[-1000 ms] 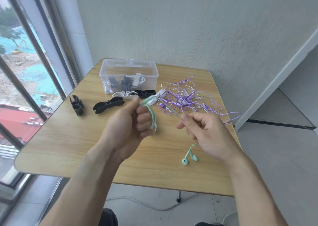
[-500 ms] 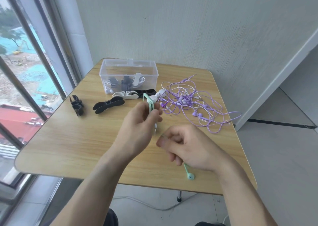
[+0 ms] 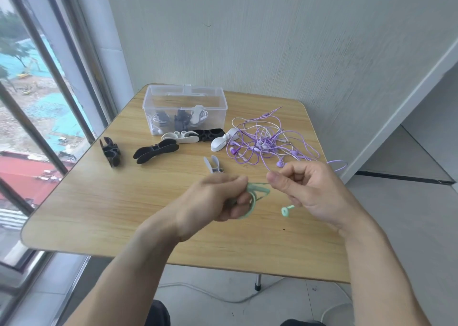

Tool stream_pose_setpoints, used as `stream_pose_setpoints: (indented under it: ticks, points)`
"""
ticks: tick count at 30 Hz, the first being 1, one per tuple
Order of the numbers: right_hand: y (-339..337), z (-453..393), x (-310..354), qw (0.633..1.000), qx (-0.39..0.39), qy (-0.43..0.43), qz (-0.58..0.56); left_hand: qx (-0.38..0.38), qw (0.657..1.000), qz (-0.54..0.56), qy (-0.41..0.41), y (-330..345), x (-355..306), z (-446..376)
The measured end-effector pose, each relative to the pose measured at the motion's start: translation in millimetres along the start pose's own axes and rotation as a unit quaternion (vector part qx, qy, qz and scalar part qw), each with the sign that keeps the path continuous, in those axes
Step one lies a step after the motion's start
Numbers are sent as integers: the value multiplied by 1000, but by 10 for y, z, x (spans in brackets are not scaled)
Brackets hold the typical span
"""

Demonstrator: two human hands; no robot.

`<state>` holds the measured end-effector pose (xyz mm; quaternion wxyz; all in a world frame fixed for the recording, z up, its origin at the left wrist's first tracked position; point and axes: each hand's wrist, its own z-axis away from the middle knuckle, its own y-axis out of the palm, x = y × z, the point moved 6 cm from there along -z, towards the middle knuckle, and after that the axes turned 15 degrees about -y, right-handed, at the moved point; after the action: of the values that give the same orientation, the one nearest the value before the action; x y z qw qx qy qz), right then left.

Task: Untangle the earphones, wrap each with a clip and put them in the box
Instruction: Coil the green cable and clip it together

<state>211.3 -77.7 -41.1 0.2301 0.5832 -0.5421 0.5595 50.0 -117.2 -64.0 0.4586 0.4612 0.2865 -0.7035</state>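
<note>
My left hand (image 3: pixel 218 200) grips a coil of mint green earphone cable (image 3: pixel 255 196) looped round its fingers above the table's middle. Just to its right, my right hand (image 3: pixel 309 194) pinches the same green cable, and a green earbud (image 3: pixel 285 211) dangles below it. A grey-blue clip (image 3: pixel 213 164) lies on the table just beyond my left hand. A tangle of purple and white earphones (image 3: pixel 267 142) lies at the back right. The clear plastic box (image 3: pixel 218 107) stands at the back and holds several wrapped earphones.
Black clips (image 3: pixel 111 152) (image 3: pixel 156 151) (image 3: pixel 210 133) and white clips (image 3: pixel 179 137) (image 3: pixel 221 141) lie in front of the box on the wooden table (image 3: pixel 99 201). A window runs along the left and a wall stands behind.
My left hand has dropped lower and turned with the green coil. My right hand has risen to the right and brought the cable up, and the earbud now hangs higher. The grey-blue clip has come into sight.
</note>
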Motion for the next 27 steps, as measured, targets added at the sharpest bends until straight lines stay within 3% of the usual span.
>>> stream_pose_setpoints:
  ticks: [6, 11, 17, 22, 27]
  points:
    - [157, 15, 14, 998, 58, 8, 0, 21, 953, 302, 23, -124, -97, 32]
    - [402, 29, -14, 994, 109, 20, 8, -61, 933, 349, 69, -303, -78, 2]
    - [586, 50, -60, 987, 152, 44, 37, -143, 946, 272, 100, -335, -75, -13]
    - [611, 50, -20, 982, 168, 34, 78, -242, 964, 13, 107, -260, -45, -16]
    - [356, 7, -34, 995, 61, 35, 76, -279, 922, -248, 97, -182, 11, -47]
